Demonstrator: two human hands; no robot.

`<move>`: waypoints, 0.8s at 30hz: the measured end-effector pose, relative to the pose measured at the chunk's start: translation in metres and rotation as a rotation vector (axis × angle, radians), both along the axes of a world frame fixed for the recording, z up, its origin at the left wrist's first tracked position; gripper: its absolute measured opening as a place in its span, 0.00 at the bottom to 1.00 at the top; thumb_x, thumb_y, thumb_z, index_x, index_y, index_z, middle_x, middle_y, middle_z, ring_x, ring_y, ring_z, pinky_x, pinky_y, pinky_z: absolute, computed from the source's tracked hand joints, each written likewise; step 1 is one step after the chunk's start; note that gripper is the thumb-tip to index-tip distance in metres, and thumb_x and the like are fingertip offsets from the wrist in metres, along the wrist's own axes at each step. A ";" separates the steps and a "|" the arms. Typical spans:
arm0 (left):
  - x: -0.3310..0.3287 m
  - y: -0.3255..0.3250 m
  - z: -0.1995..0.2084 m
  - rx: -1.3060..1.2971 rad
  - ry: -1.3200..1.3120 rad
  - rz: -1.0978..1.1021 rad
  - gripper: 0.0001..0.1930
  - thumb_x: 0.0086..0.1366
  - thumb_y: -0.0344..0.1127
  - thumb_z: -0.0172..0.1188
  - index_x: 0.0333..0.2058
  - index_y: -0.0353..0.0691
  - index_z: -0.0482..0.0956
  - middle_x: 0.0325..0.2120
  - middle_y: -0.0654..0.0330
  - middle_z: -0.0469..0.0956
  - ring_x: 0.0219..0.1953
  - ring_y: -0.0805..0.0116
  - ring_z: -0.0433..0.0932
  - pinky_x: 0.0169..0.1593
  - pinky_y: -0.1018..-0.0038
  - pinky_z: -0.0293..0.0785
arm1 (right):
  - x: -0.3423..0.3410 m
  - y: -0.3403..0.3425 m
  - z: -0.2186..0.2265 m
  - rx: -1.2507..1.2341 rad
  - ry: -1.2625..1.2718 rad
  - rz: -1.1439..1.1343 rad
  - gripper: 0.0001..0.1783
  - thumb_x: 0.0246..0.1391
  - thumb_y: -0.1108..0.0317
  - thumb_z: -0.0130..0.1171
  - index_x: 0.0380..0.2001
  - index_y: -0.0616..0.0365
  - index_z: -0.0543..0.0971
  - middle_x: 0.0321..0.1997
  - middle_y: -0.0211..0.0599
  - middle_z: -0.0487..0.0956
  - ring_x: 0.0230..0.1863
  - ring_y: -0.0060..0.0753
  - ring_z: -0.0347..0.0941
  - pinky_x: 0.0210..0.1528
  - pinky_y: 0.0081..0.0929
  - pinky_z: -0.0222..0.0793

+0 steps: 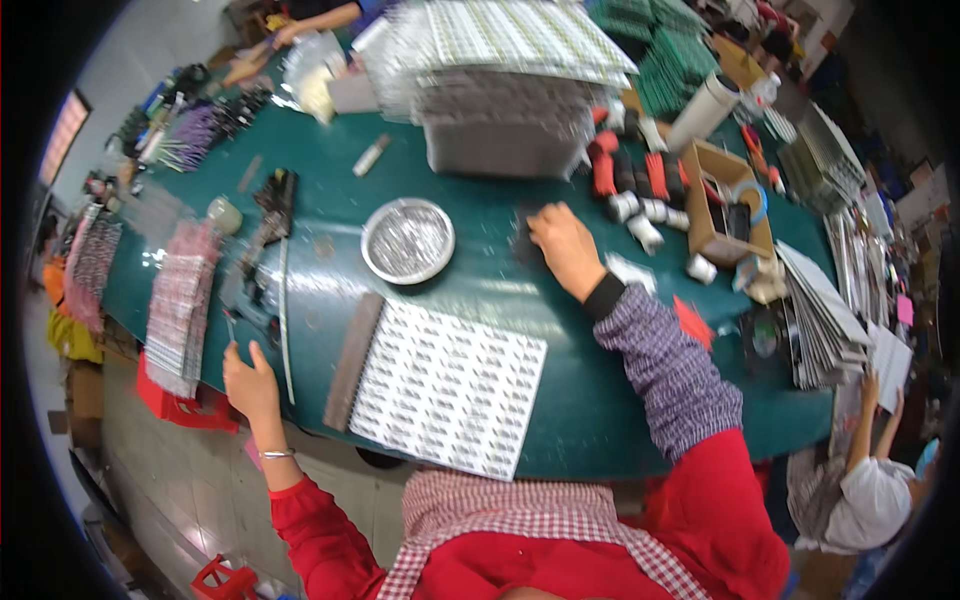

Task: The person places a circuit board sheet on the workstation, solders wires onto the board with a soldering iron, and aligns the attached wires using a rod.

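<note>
- I see the left hand (252, 388) by the surface (585, 410)'s near edge, thumb and forefinger spread, nothing visible between them.
- My view shows the right hand (567, 255) lowered to the surface, fingers curled beside a dark patch (524, 238); I cannot tell whether it grips anything.
- Between them I have the white patterned sheet (450, 390), just nearer than the round bowl (408, 279).

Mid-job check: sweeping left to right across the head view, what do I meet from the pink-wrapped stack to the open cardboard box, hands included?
Pink-wrapped stack, left hand, thin pale strip, round bowl, right hand, open cardboard box.
</note>
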State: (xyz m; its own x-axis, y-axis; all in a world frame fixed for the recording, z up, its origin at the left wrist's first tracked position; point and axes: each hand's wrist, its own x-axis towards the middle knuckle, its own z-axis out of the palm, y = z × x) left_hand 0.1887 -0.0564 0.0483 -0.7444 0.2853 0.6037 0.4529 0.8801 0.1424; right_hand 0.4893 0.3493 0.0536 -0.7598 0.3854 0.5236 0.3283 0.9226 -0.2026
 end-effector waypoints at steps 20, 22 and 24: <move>-0.073 0.058 0.006 0.221 -0.453 0.218 0.30 0.51 0.53 0.68 0.35 0.24 0.79 0.36 0.36 0.80 0.43 0.41 0.80 0.48 0.59 0.75 | -0.024 0.010 0.020 0.038 0.049 0.001 0.10 0.44 0.81 0.54 0.34 0.61 0.72 0.36 0.42 0.69 0.42 0.44 0.70 0.41 0.37 0.72; -0.079 0.061 0.010 0.290 -0.566 0.221 0.26 0.49 0.49 0.67 0.31 0.24 0.79 0.31 0.39 0.81 0.37 0.46 0.81 0.43 0.61 0.75 | -0.022 0.009 0.024 0.029 0.036 -0.012 0.09 0.45 0.81 0.53 0.33 0.61 0.72 0.36 0.42 0.69 0.41 0.44 0.70 0.41 0.37 0.72; -0.086 0.050 0.006 0.360 -0.678 0.231 0.22 0.48 0.45 0.67 0.26 0.24 0.78 0.26 0.43 0.81 0.31 0.50 0.81 0.38 0.62 0.75 | -0.019 0.006 0.031 0.032 -0.003 -0.024 0.09 0.47 0.80 0.54 0.34 0.61 0.72 0.35 0.42 0.69 0.40 0.44 0.71 0.41 0.37 0.72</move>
